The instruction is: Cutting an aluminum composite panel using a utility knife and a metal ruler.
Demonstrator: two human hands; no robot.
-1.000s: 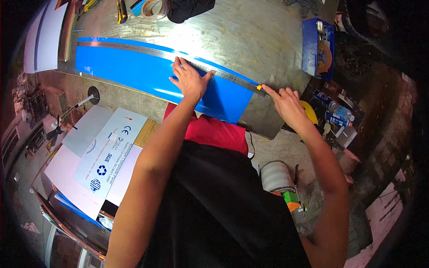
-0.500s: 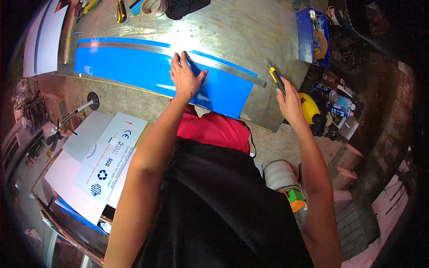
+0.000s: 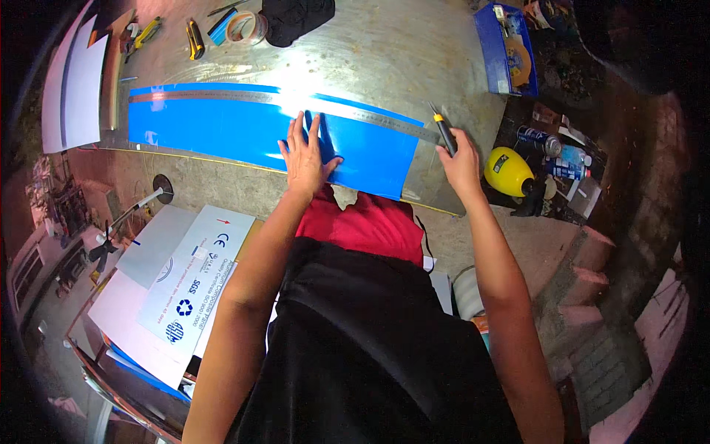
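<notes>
A long blue sheet [image 3: 222, 129] lies along the near edge of the metal table [image 3: 384, 55]. Across its far part runs a long steel ruler [image 3: 370, 118], its right end sticking out past the sheet. My left hand [image 3: 304, 161] rests on the sheet with fingers spread, the fingertips close to the ruler. A yellow and black utility knife [image 3: 444, 133] is gripped in my right hand [image 3: 461, 161], its tip pointing away from me. The knife is just beyond the sheet's right end, beside the ruler's end. Glare hides part of the ruler's middle.
At the back lie another utility knife [image 3: 194, 40], a tape roll [image 3: 246, 28] and a black cloth [image 3: 296, 18]. A blue bin [image 3: 503, 52] stands at the far right, a yellow bottle [image 3: 508, 172] nearer. White panels [image 3: 81, 89] stand left; a printed panel [image 3: 194, 277] lies lower left.
The view has shifted a little. My right hand has turned the knife more upright near the ruler's end. My left hand sits slightly farther from the ruler, still spread on the sheet.
</notes>
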